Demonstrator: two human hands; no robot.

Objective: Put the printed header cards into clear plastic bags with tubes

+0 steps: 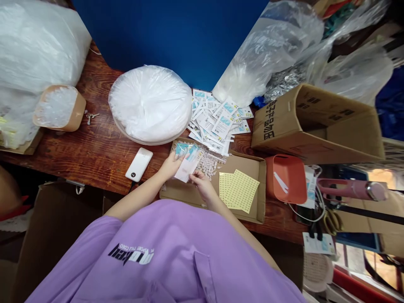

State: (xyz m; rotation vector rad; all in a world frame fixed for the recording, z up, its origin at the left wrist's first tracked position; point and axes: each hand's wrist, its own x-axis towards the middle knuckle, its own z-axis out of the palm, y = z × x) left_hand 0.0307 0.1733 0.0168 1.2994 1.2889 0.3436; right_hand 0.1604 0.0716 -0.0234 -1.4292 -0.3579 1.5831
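My left hand (170,165) grips a small white packet with a blue top (188,162), held over a shallow cardboard tray (256,185). My right hand (202,184) is just below the packet, its fingers pinched at the packet's lower edge. Small white pieces (208,165) lie in the tray beside the hands. Yellow sticker sheets (238,189) lie in the tray to the right. A loose pile of the same blue-and-white packets (217,120) sits on the wooden table (94,147) behind the tray.
A white phone (139,164) lies left of the tray. A round basin covered in plastic (150,103), a tan tub of clear pieces (58,108), keys (90,116), an orange bin (285,179), a cardboard box (315,122) and plastic bags (268,54) surround the spot.
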